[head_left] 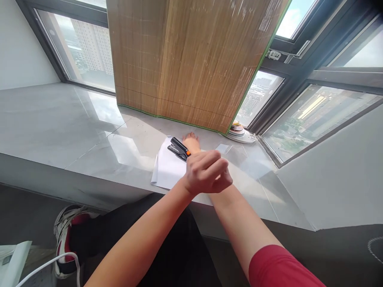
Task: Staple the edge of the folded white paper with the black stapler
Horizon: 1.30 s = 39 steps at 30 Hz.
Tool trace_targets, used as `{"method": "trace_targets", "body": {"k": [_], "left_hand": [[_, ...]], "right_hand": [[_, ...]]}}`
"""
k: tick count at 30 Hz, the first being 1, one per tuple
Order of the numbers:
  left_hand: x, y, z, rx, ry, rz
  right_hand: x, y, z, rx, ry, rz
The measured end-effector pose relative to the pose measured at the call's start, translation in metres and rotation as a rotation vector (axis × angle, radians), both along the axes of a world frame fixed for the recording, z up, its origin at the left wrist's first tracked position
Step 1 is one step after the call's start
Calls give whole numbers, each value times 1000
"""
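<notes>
Stapler [180, 147] on paper [170, 169], left hand [208, 171] fisted, right hand [192, 142] — outspread

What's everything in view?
stapler: one, black and orange, on paper
paper: count unclear, white, on ledge
plastic: count unclear, clear, right of paper
disc stack: one, multicoloured, right corner
bamboo blind: one, brown, above ledge
window frames: several, dark, both sides
ledge: one, grey, centre
cable: one, white, lower left
object: one, white, lower left, unidentified
sneaker: one, multicoloured, lower left
trousers: one pair, black, below ledge
sleeve: one, red, lower right
left hand: one, bare, above right forearm
right hand: one, bare, by stapler
</notes>
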<state>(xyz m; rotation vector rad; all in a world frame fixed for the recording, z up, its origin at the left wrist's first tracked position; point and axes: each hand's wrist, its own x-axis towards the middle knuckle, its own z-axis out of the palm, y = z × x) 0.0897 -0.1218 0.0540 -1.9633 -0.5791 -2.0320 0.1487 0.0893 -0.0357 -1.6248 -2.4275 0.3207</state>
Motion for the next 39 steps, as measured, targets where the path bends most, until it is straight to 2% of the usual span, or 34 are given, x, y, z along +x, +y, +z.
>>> {"method": "trace_targets", "body": {"k": [3,7,12,14,17,19,22,25,28,31,36,39], "left_hand": [[-3,2,-10,19,107,-18],[-19,15,-18,-51,18,-39],[-20,15,-18,-82,13,-74],[-18,15,-19,-62,36,-91],[-18,17,-22,-129,89,-81],[-19,19,-24,-298,135,-57],[-20,24,-26,-661,178,25],[-22,31,-27,-1000,234,171],[-26,38,-32,-1146,287,329],[-29,43,-40,-1135,344,444],[-30,49,-60,-1215,478,653],[-29,52,-72,-1253,570,691]], "right_hand": [[-52,5,0,64,25,-179],[-97,7,-3,108,52,-215],[-106,6,4,154,141,-103],[-96,5,13,208,178,-161],[-59,3,26,233,174,-307],[-12,-4,31,179,127,-324],[86,-28,30,96,13,-368],[192,-63,22,69,-154,-533],[265,-88,9,149,-210,-649],[291,-96,0,166,-176,-664],[291,-93,1,151,-111,-656],[293,-92,0,156,-88,-672]]}}
